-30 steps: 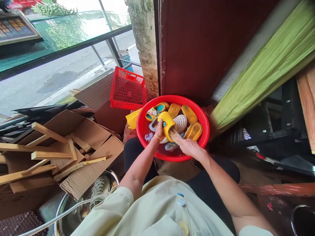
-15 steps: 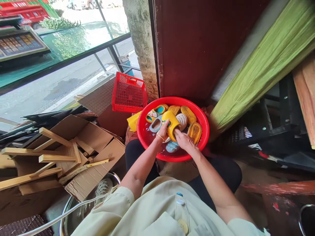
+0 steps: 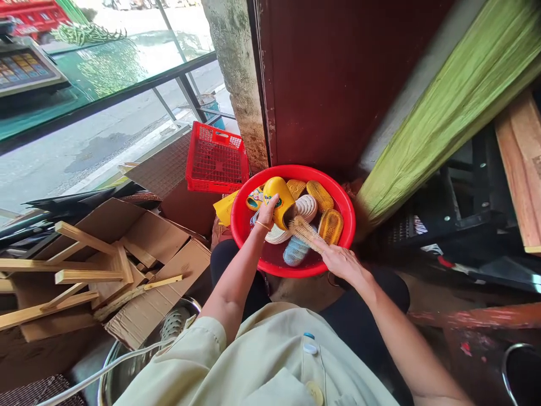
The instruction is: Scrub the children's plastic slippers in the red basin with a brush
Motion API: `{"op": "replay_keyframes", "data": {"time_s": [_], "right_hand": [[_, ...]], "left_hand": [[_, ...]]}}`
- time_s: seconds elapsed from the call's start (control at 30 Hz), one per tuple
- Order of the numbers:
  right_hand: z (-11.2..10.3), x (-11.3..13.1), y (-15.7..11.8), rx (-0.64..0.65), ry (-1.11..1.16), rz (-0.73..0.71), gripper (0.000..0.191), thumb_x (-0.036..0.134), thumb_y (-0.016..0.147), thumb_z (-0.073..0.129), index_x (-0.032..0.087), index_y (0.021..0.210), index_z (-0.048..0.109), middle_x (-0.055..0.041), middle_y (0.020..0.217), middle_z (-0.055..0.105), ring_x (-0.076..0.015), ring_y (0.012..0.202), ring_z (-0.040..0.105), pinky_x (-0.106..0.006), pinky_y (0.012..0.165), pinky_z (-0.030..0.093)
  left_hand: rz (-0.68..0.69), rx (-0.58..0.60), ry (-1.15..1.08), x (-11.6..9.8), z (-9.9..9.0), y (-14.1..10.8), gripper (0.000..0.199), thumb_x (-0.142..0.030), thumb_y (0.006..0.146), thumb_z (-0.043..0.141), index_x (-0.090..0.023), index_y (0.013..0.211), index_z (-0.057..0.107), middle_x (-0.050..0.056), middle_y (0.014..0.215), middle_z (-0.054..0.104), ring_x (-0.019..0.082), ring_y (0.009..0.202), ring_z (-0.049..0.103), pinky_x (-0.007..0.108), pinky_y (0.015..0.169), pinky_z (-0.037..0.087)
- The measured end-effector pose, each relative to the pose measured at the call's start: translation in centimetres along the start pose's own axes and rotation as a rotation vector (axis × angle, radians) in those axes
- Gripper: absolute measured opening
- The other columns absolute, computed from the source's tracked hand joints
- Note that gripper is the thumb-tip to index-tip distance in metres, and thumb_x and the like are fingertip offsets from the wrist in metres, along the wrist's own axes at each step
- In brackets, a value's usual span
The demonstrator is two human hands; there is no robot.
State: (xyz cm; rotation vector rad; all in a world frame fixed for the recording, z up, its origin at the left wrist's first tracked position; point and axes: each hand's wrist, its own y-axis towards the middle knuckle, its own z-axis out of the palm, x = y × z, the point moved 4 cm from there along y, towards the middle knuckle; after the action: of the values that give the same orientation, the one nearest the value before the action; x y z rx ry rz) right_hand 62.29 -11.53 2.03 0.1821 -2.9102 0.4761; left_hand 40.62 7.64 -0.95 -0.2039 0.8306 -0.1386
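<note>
My left hand (image 3: pixel 267 212) grips a yellow clog (image 3: pixel 279 197) above a red basin (image 3: pixel 347 217), with the thumb over its patterned upper. The clog's opening faces right. In my right hand (image 3: pixel 340 259) is a pale bristle brush (image 3: pixel 305 230), its bristles at the clog's opening. Around them in the basin lie several other shoes: a light blue one (image 3: pixel 296 251), a white one with a ridged sole (image 3: pixel 306 207), mustard ones sole up (image 3: pixel 330 226) and a patterned one (image 3: pixel 254 198) partly behind the held clog.
A red plastic crate (image 3: pixel 217 158) stands behind the basin, left of the dark red door (image 3: pixel 338 84). Cardboard (image 3: pixel 156 282) and wooden stool legs (image 3: pixel 88 276) crowd the left. A green curtain (image 3: pixel 435 113) hangs at right. Near my left side is a metal basin (image 3: pixel 105 372).
My right hand has drawn back down and right, so the brush now shows outside the clog. The clog in my left hand has risen and shifted slightly left.
</note>
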Motion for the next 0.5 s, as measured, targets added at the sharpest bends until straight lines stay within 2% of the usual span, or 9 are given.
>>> {"op": "replay_keyframes", "data": {"time_s": [0.1, 0.2, 0.3, 0.33, 0.4, 0.5], "right_hand": [[1.0, -2.1, -0.6, -0.038, 0.112, 0.062, 0.062, 0.026, 0.102, 0.046, 0.036, 0.163, 0.042, -0.0082, 0.126, 0.078, -0.0284, 0.107, 0.076, -0.037, 0.088, 0.057], [2.5, -3.3, -0.6, -0.135, 0.308, 0.086, 0.058, 0.028, 0.101, 0.048, 0.029, 0.160, 0.048, -0.0091, 0.132, 0.075, -0.0266, 0.112, 0.075, -0.033, 0.091, 0.057], [4.6, -3.2, -0.1, -0.222, 0.522, 0.039, 0.054, 0.031, 0.100, 0.050, 0.024, 0.153, 0.056, -0.0097, 0.132, 0.075, -0.0250, 0.113, 0.074, -0.030, 0.090, 0.057], [5.3, -3.1, 0.1, -0.248, 0.590, 0.038, 0.054, 0.033, 0.099, 0.051, 0.023, 0.151, 0.058, -0.0099, 0.129, 0.076, -0.0243, 0.107, 0.076, -0.029, 0.088, 0.058], [6.8, -3.2, 0.4, -0.294, 0.720, 0.081, 0.057, 0.037, 0.099, 0.050, 0.020, 0.152, 0.056, -0.0094, 0.111, 0.080, -0.0215, 0.084, 0.078, -0.028, 0.075, 0.060], [8.5, -3.8, 0.3, -0.356, 0.871, 0.179, 0.066, 0.047, 0.100, 0.046, 0.015, 0.158, 0.046, -0.0022, 0.079, 0.077, -0.0161, 0.050, 0.066, -0.027, 0.056, 0.055]], "left_hand": [[0.065, 0.060, 0.108, -2.1, 0.2, 0.2, 0.050, -0.026, 0.078, 0.085, -0.021, 0.125, 0.070, 0.005, 0.104, 0.080, 0.027, 0.109, 0.075, 0.033, 0.093, 0.060], [0.094, 0.211, 0.311, -3.0, 0.5, -0.3, 0.056, -0.030, 0.068, 0.091, -0.015, 0.118, 0.071, 0.008, 0.098, 0.078, 0.028, 0.101, 0.075, 0.032, 0.087, 0.059], [0.149, 0.325, 0.546, -3.1, 1.0, -1.3, 0.080, -0.038, 0.065, 0.093, -0.016, 0.136, 0.063, 0.010, 0.112, 0.075, 0.030, 0.106, 0.072, 0.037, 0.092, 0.058], [0.179, 0.363, 0.638, -3.1, 1.3, -1.6, 0.089, -0.041, 0.065, 0.093, -0.018, 0.143, 0.057, 0.011, 0.120, 0.073, 0.031, 0.111, 0.071, 0.040, 0.097, 0.056], [0.261, 0.454, 0.817, -3.2, 2.2, -2.2, 0.100, -0.047, 0.067, 0.091, -0.022, 0.153, 0.047, 0.012, 0.136, 0.066, 0.033, 0.122, 0.066, 0.046, 0.106, 0.052], [0.421, 0.568, 0.954, -3.8, 4.0, -2.8, 0.102, -0.054, 0.070, 0.089, -0.025, 0.156, 0.042, 0.012, 0.148, 0.058, 0.034, 0.131, 0.059, 0.049, 0.111, 0.048]]}}
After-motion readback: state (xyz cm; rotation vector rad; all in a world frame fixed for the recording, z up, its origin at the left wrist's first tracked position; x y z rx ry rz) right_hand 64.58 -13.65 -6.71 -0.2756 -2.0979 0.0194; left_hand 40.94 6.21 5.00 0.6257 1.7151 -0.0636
